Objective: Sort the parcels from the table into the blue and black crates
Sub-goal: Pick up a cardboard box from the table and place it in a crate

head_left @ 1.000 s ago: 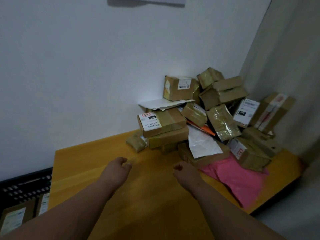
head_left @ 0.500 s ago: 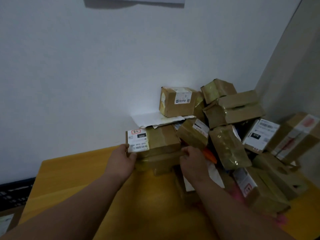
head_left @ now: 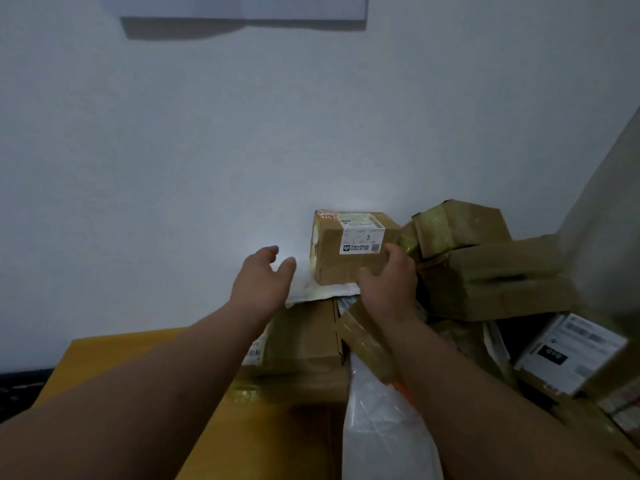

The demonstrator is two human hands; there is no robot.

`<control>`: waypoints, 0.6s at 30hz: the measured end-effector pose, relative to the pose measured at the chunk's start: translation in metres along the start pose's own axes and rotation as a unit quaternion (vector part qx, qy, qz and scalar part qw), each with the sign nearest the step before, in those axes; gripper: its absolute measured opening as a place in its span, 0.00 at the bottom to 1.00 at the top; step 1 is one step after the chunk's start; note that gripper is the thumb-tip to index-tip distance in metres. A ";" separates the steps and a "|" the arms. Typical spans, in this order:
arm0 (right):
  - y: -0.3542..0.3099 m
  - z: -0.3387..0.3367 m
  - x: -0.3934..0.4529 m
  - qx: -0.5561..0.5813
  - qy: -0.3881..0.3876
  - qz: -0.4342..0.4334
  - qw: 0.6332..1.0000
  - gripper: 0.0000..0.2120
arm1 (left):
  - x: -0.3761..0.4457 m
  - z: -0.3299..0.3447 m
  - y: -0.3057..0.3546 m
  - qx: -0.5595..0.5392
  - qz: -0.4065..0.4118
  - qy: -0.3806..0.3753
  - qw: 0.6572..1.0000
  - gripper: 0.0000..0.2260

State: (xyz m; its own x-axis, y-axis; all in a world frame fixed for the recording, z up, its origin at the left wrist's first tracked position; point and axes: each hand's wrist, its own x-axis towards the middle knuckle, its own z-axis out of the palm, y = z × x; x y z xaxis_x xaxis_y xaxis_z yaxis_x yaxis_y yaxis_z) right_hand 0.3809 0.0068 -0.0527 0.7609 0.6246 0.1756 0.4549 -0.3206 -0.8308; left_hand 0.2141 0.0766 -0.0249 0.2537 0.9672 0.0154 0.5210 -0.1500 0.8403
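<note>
Reaching into the heap at the far right corner of the yellow surface (head_left: pixel 114 355), I curl my right hand (head_left: pixel 389 282) around the near right side of a small labelled box (head_left: pixel 349 249) perched atop a white envelope (head_left: pixel 322 292) against the wall. My left hand (head_left: pixel 261 278) hovers just beside its left face, fingers (head_left: pixel 287 266) loosely spread, holding nothing. Taped brown parcels (head_left: pixel 491 275) crowd the right.
</note>
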 end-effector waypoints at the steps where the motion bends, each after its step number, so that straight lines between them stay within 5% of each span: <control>1: 0.002 0.001 0.010 0.028 -0.006 0.030 0.999 0.29 | 0.004 0.006 0.007 -0.023 -0.013 -0.015 1.000 0.23; 8: 0.012 0.010 0.039 0.253 -0.083 0.154 0.951 0.38 | 0.023 0.033 0.031 -0.152 -0.093 -0.120 0.977 0.23; 10: 0.014 0.011 0.038 0.267 -0.084 0.152 0.948 0.35 | 0.022 0.034 0.033 -0.194 -0.098 -0.136 0.966 0.12; 13: 0.015 0.007 0.029 0.287 -0.072 0.137 0.945 0.22 | 0.019 0.033 0.029 -0.268 -0.130 -0.110 0.948 0.19; 15: 0.013 0.004 0.021 0.330 -0.057 0.131 0.933 0.15 | 0.013 0.027 0.024 -0.293 -0.133 -0.099 0.942 0.15; 18: 0.007 0.001 0.008 0.397 -0.034 0.144 0.906 0.20 | -0.001 0.015 0.015 -0.296 -0.107 -0.087 0.945 0.11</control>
State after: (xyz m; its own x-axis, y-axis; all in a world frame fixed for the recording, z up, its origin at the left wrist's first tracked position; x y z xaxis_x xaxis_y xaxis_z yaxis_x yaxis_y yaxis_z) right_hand 0.3891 0.0104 -0.0577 0.7525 0.6478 -0.1192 -0.2542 0.1187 -0.9598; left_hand 0.2334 0.0700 -0.0205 0.3513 0.9061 -0.2356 0.0422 0.2360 0.9708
